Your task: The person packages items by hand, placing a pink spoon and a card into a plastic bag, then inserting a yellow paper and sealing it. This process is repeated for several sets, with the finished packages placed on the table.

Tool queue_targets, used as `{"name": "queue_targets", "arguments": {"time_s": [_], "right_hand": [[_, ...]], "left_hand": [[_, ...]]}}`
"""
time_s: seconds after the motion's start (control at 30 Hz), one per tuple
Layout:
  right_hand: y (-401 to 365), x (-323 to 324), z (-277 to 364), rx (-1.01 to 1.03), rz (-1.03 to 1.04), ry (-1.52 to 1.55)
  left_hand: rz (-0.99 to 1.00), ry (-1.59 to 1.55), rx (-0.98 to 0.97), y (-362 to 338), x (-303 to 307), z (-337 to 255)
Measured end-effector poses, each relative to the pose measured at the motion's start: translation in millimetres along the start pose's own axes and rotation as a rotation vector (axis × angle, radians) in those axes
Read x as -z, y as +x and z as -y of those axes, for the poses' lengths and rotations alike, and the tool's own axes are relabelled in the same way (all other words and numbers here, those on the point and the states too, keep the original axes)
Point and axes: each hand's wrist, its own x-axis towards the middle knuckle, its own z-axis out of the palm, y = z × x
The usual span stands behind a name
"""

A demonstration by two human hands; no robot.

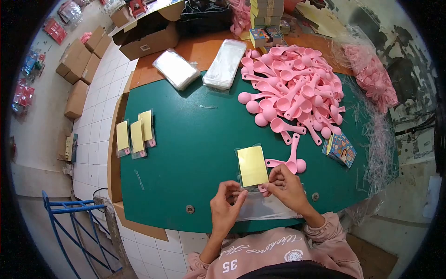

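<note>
A clear plastic bag with a yellow card (253,166) in it is upright in front of me, just above the table's near edge. The pink end of a measuring spoon (263,188) shows at its lower right. My right hand (286,188) is closed, pinching the bag's lower right corner by that pink end. My left hand (226,204) has its fingers curled, with thumb and fingertips at the bag's lower left edge. Under my hands lies a stack of clear bags (267,207). Just beyond sit loose pink measuring spoons (292,158).
A big heap of pink measuring spoons (297,88) covers the back right of the green table (186,139). Packed bags with yellow cards (137,136) lie at left. Two stacks of clear bags (225,65) are at the back. Printed cards (343,149) lie at right, beside crumpled plastic.
</note>
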Motion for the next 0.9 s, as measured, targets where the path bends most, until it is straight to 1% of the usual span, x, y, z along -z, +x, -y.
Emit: {"name": "queue_targets", "arguments": {"time_s": [0.03,0.13,0.2,0.23,0.3,0.43,0.5,0.53,0.57,0.6,0.63,0.67,0.7,0.73,0.77,0.8,0.83,0.87,0.9], "right_hand": [[-0.1,-0.6,0.0,0.008,-0.035,-0.024],[-1.1,-0.1,-2.9,0.048,-0.025,-0.043],[-1.5,-0.4,-3.1,0.046,-0.012,-0.036],[-1.6,-0.7,-3.3,0.045,0.001,-0.028],[-3.8,-1.3,-2.3,0.042,0.007,-0.024],[-5.4,0.5,-2.2,0.026,0.045,-0.045],[-7.8,0.7,0.9,0.030,0.079,-0.034],[-9.6,0.9,3.5,0.034,0.113,-0.023],[-10.8,3.5,9.3,0.037,0.111,-0.022],[-10.1,9.5,17.9,0.089,0.130,-0.264],[-7.0,16.6,24.1,0.140,0.147,-0.507],[-0.6,24.5,25.8,0.141,0.145,-0.506],[8.2,34.5,25.5,0.309,0.008,-0.742],[16.3,45.0,24.4,0.477,-0.135,-0.973],[24.3,57.6,22.4,0.478,-0.140,-0.972],[33.2,71.4,20.2,0.561,-0.123,-1.078],[37.9,79.9,18.8,0.644,-0.102,-1.183],[39.9,83.4,19.1,0.652,-0.104,-1.182],[41.2,85.9,19.3,0.659,-0.114,-1.199]], "left_hand": [[0.000,0.001,0.001,0.0,-0.6,0.7],[-0.011,-0.044,0.002,0.4,-1.0,4.9],[0.050,-0.029,-0.020,-0.2,0.7,8.3],[0.050,-0.028,-0.020,0.0,1.5,10.6],[0.107,-0.021,0.021,0.2,2.6,13.6],[0.085,0.037,-0.022,0.3,-2.0,2.9],[0.062,-0.186,-0.027,2.4,-4.1,4.3],[0.062,-0.185,-0.029,4.3,-1.9,1.9],[0.138,-0.186,0.014,7.6,3.6,-1.8],[0.214,-0.187,0.058,11.0,10.3,-4.5],[0.223,-0.007,0.044,16.4,20.3,-2.3],[0.209,0.019,-0.025,23.6,31.2,-4.7],[0.127,-0.016,-0.135,34.3,44.4,4.3],[0.061,-0.020,-0.122,43.1,60.9,-9.2],[0.003,-0.009,-0.131,56.9,83.5,-7.7],[-0.050,0.069,-0.154,71.1,107.8,-10.7],[-0.149,0.139,-0.213,85.6,131.1,-8.3],[-0.273,0.316,-0.293,98.2,153.5,-1.5],[-0.388,0.652,-0.023,95.2,157.2,-31.1]]}}
